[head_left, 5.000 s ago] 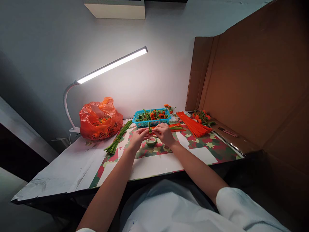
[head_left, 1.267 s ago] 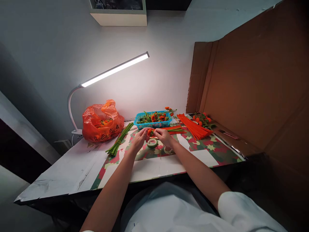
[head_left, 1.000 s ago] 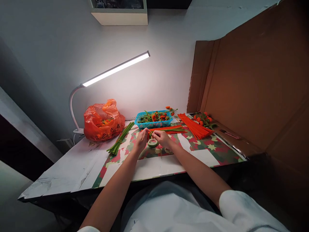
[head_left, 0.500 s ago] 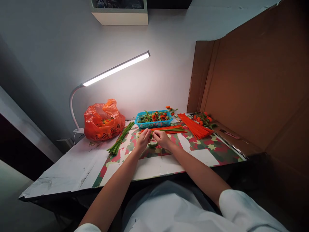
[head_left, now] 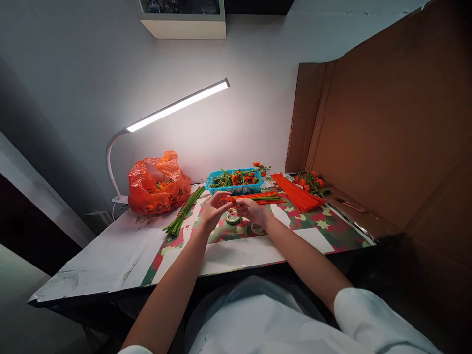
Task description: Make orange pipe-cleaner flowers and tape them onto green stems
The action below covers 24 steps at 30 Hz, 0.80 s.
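Note:
Above the tabletop, a small orange flower (head_left: 232,199) with a green base is held between my two hands. My left hand (head_left: 214,211) curves around the flower head from the left, thumb and fingers parted on either side of it at the fingertips. From the right, my right hand (head_left: 252,210) pinches its green base. Just below lies a roll of green tape (head_left: 233,219). Behind my hands, orange and green pipe-cleaner-like stems (head_left: 271,197) lie across the table. A blue basket (head_left: 236,190) beyond them holds orange flowers and green stems.
An orange plastic bag (head_left: 158,187) and a tied green stem bundle (head_left: 182,216) are on the left. Orange stems (head_left: 298,194) fan out on the right beside more orange flowers (head_left: 308,182). A lit lamp (head_left: 179,105) arches overhead. Cardboard (head_left: 387,123) walls the right side.
My left hand has loosened from a tight pinch and its fingers have spread. The orange flower now shows between my hands, and more of the tape roll is uncovered.

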### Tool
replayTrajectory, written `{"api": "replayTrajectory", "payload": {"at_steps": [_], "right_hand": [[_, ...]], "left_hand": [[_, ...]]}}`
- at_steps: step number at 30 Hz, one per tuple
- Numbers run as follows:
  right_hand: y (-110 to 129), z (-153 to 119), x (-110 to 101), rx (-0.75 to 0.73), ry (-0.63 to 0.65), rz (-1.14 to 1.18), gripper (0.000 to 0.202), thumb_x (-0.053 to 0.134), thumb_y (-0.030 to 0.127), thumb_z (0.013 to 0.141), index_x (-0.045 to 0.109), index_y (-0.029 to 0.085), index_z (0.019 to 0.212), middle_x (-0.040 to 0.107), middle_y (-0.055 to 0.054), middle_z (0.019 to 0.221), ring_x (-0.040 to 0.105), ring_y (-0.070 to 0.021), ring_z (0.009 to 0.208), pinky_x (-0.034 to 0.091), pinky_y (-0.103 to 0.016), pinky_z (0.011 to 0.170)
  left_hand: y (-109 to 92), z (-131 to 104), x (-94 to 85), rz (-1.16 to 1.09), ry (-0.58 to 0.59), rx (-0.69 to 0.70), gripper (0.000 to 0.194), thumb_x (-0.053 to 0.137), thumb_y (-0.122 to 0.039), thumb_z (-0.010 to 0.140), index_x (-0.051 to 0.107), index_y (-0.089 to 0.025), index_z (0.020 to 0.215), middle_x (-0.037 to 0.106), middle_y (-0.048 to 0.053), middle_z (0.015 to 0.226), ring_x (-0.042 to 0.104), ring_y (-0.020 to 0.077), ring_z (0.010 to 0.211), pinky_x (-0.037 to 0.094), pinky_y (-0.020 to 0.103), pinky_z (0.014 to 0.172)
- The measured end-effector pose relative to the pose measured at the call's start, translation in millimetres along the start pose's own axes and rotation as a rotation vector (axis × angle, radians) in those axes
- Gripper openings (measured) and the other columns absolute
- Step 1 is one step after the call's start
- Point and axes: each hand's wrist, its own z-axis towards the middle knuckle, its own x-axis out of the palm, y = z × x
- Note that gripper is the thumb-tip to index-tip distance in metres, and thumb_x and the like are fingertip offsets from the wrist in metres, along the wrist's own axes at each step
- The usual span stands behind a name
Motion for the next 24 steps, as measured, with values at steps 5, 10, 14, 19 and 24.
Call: {"api": "replayTrajectory", "payload": {"at_steps": [5,10,14,19,24], "right_hand": [[2,-2,1,0.117,0.055,0.126,0.029,0.049,0.038,0.072,0.028,0.022,0.059,0.02,0.007,0.056,0.018,-0.0077,0.047,0.025,-0.024,0.048],[-1,-4,4,-0.082,-0.204,-0.136,0.029,0.047,0.04,0.073,0.03,0.022,0.059,0.026,0.005,0.058,0.024,-0.0095,0.053,0.022,-0.025,0.05],[-3,-6,4,-0.175,-0.274,-0.369,0.028,0.044,0.039,0.076,0.033,0.021,0.058,0.031,0.005,0.057,0.029,-0.0099,0.055,0.023,-0.025,0.052],[-4,-8,3,-0.191,-0.302,-0.527,0.024,0.041,0.034,0.077,0.035,0.02,0.058,0.034,0.005,0.056,0.031,-0.0099,0.053,0.023,-0.024,0.05],[-5,-8,3,-0.214,-0.286,-0.587,0.024,0.041,0.031,0.077,0.032,0.021,0.058,0.032,0.005,0.054,0.03,-0.0095,0.052,0.022,-0.024,0.051]], "left_hand": [[2,-1,1.1,0.078,-0.015,0.077,0.031,0.076,-0.039,0.066,0.066,-0.019,0.087,0.068,0.003,0.083,0.066,0.0163,0.073,0.056,0.028,0.065],[11,3,-2.4,0.114,-0.139,-0.042,0.035,0.078,-0.044,0.061,0.068,-0.017,0.08,0.071,0.004,0.074,0.068,0.0194,0.068,0.057,0.031,0.063],[11,5,-4.2,0.061,-0.058,-0.164,0.038,0.079,-0.048,0.058,0.071,-0.016,0.077,0.072,0.006,0.075,0.069,0.0209,0.07,0.058,0.035,0.069],[8,4,-9.1,0.092,0.046,-0.252,0.044,0.074,-0.055,0.062,0.073,-0.014,0.079,0.071,0.006,0.074,0.068,0.021,0.074,0.057,0.035,0.074],[12,4,-10.4,0.161,0.051,-0.211,0.041,0.073,-0.055,0.063,0.073,-0.015,0.073,0.07,0.002,0.069,0.066,0.018,0.07,0.056,0.033,0.076]]}}
